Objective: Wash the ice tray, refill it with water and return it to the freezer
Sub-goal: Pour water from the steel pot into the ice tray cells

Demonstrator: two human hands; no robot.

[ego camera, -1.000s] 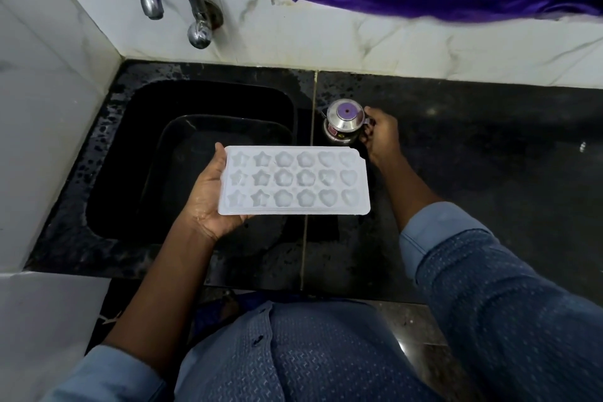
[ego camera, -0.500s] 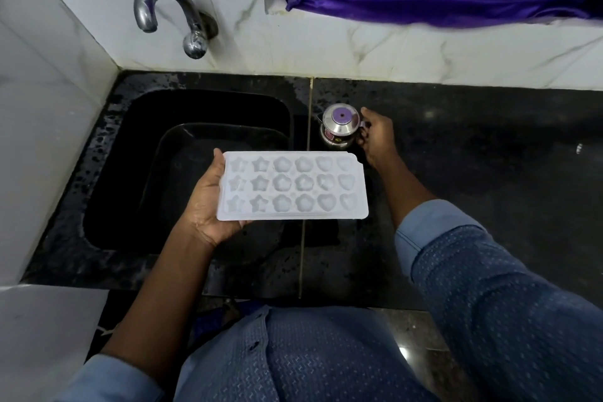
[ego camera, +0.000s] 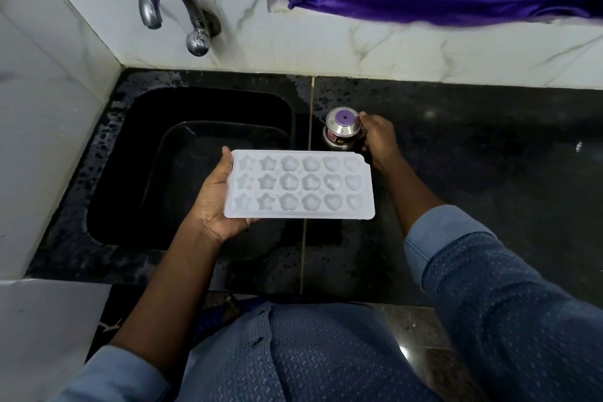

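At the centre of the frame, we hold the ice tray (ego camera: 299,184) level in our left hand (ego camera: 217,202), over the right edge of the sink (ego camera: 107,153). The thumb lies along the tray's left edge and the fingers pass beneath it, so the hand is closed on that short end as a supporting clamp. The tray faces up and shows three rows of star, flower and heart moulds. We cannot tell whether the moulds hold any water.

Just right of centre, our right hand (ego camera: 378,137) is wrapped around the handle side of a small steel jug (ego camera: 342,132) with a purple-topped lid. The jug stands on the dark countertop (ego camera: 489,157), just behind the tray's far right corner. The fingers are curled onto it; the handle itself is hidden by the hand.

We judge the tray to be light, thin plastic that may flex or twist when held by one end only. Droplets on the counter and a sheen on the palm suggest wet, slippery surfaces. Once filled, the tray will be heavier and will spill on any tilt, so we recommend holding both short ends and keeping it flat. The tap (ego camera: 176,10), at the upper left of the frame, shows no running water.
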